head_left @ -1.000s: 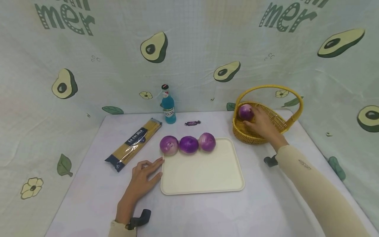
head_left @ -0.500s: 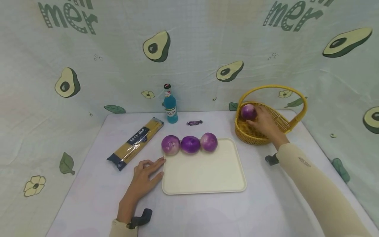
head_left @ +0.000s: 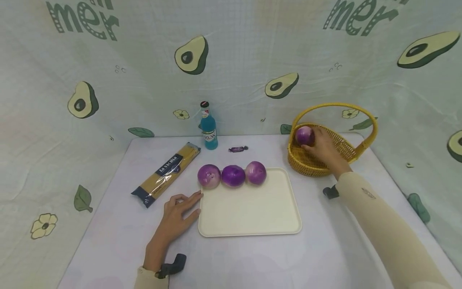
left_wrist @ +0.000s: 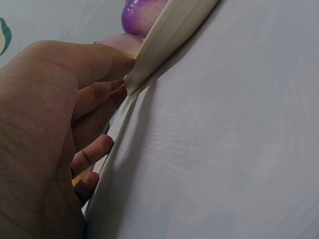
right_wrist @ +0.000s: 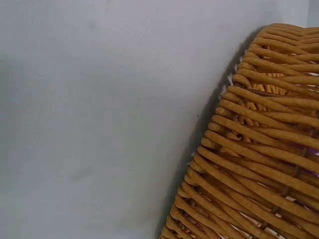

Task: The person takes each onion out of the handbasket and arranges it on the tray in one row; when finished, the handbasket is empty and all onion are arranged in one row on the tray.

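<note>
Nothing has moved: right hand [head_left: 322, 147] still grips the onion [head_left: 304, 135] inside the basket [head_left: 314, 166]; left hand [head_left: 177, 216] lies flat.

A round purple onion [head_left: 304, 135] with a pale, whitish patch sits inside the yellow wicker basket [head_left: 314, 162] at the right of the frame, just under the looped handle. The right hand [head_left: 325, 149] grips it from its right side, fingers curled round it. The basket stands upright on the bench.

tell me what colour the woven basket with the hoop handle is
Golden yellow woven wicker basket, shown best in the right wrist view.
</note>
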{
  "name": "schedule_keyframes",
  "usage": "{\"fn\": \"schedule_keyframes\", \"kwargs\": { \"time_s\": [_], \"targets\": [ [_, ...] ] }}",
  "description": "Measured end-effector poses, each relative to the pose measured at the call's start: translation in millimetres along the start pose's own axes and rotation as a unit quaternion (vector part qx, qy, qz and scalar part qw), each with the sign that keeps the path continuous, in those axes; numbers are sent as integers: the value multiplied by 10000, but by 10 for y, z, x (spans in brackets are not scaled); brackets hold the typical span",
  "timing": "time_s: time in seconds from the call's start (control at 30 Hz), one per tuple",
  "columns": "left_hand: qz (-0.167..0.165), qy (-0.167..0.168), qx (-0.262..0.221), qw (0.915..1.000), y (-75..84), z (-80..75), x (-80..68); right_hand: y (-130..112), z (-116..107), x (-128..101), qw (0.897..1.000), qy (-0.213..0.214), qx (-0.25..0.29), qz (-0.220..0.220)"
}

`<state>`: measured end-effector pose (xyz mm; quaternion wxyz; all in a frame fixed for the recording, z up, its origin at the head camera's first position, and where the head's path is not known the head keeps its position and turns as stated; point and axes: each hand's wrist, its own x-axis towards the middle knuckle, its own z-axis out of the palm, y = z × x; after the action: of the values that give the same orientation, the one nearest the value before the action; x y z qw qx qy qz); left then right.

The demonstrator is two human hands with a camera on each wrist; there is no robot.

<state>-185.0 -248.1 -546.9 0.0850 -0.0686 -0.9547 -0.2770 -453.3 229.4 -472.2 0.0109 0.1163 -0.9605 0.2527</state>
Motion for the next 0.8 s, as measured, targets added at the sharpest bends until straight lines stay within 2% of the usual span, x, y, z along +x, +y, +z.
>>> {"fn": "schedule_keyframes", "kwargs": {
  "time_s": [0.37, 0.8],
  "targets": [
    [-96, -61, -83, 9999, 12, -27, -2, 63, 65, 64, 9999, -9, 125, 6],
    [-106, -109, -93, 9998, 6, -23, 3, 77, 137, 143, 9995, 83, 152, -281]
  ]
}}
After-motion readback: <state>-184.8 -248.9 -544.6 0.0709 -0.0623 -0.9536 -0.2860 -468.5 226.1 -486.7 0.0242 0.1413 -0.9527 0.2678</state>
